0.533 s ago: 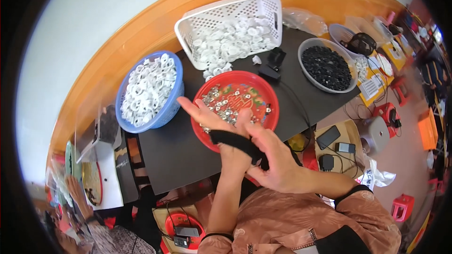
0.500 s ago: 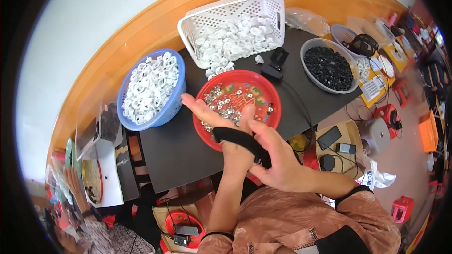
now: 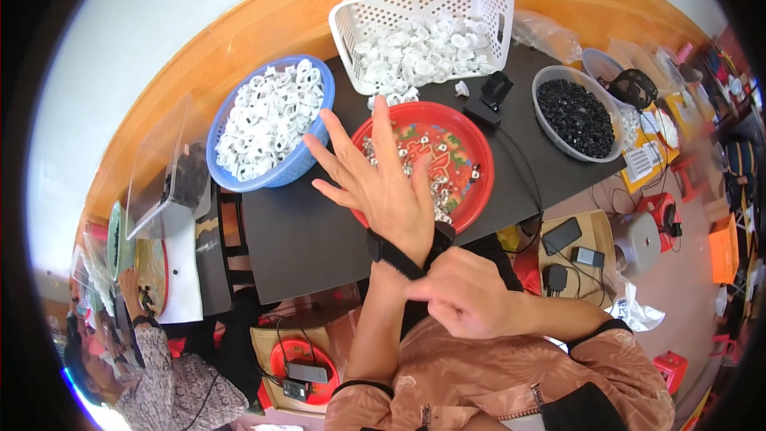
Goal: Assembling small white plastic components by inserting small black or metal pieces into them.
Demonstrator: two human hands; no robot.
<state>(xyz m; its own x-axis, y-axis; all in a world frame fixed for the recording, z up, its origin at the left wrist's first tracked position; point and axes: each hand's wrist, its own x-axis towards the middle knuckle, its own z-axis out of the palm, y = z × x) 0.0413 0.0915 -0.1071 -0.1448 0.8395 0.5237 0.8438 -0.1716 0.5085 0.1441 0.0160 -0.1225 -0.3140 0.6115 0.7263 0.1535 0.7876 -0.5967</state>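
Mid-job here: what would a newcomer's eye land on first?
Probably the spread left hand at centre, partly covering the red tray of small metal pieces, its wrist wearing a black strap, the right hand close by. Next, likely the white parts heaped in the blue basket left of the tray, and the white basket behind it.

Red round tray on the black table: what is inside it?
Inside the red round tray, small silvery metal pieces lie scattered over a multicoloured printed base. The left hand hides part of its left side, so whatever lies there cannot be seen.
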